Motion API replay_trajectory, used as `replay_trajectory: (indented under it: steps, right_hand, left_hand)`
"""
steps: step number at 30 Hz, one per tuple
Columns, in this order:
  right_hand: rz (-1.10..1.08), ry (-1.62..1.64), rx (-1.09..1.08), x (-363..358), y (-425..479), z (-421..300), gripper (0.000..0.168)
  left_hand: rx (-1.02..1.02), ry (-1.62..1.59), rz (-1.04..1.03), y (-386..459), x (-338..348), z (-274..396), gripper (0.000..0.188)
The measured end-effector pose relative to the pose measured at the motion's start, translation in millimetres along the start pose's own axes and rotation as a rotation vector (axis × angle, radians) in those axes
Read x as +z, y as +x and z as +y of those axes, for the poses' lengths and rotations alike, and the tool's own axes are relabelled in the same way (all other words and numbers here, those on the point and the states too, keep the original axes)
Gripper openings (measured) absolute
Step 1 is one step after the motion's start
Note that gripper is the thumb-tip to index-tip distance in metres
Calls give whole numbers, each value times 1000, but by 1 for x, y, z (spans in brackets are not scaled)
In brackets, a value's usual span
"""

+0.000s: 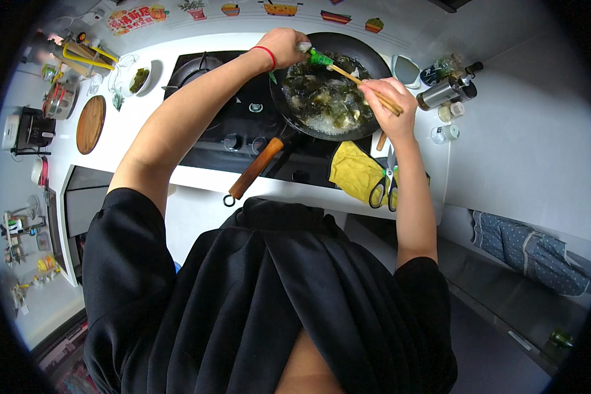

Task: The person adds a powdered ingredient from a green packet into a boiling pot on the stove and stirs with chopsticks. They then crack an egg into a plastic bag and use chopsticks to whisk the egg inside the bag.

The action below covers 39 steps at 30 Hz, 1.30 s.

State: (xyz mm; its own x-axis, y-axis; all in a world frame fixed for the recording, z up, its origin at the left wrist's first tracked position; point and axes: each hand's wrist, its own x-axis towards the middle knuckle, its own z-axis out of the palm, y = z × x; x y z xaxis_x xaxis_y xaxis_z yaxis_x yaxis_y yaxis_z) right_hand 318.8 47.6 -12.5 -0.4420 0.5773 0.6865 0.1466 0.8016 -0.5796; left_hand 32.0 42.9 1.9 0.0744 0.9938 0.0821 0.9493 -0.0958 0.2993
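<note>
A black wok [335, 135] with dark leafy greens in bubbling liquid [325, 98] stands on the right side of a black gas hob [212, 145]. Over the wok's far left rim, my left hand [284, 48] is closed on a green and clear item, perhaps a plastic packet [319, 57]. My right hand [393, 106], above the wok's right side, grips wooden chopsticks [344, 75], whose far ends meet the green item. The wok's wooden handle [257, 166] points towards me. What the packet contains cannot be seen.
Scissors [388, 180] lie on a yellow cloth [353, 170] at the counter's front edge. Bottles and jars [441, 93] stand at right, beside a glass container [405, 70]. At left are a round wooden board [90, 124], a white bowl of greens [139, 80] and an unused burner [199, 74].
</note>
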Motion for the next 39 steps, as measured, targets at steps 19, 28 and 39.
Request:
replay_trajectory:
  steps: [19, 28, 39]
  right_hand:
    - [-50, -166, 263, 30, 17, 83, 14]
    - [-241, -107, 297, 24, 14, 69, 15]
    - [-507, 3, 438, -26, 9, 15, 16]
  left_hand:
    - [-264, -378, 150, -39, -9, -24, 41]
    - [-284, -710, 196, -67, -24, -17, 41]
    - [-202, -897, 199, -83, -36, -13, 37]
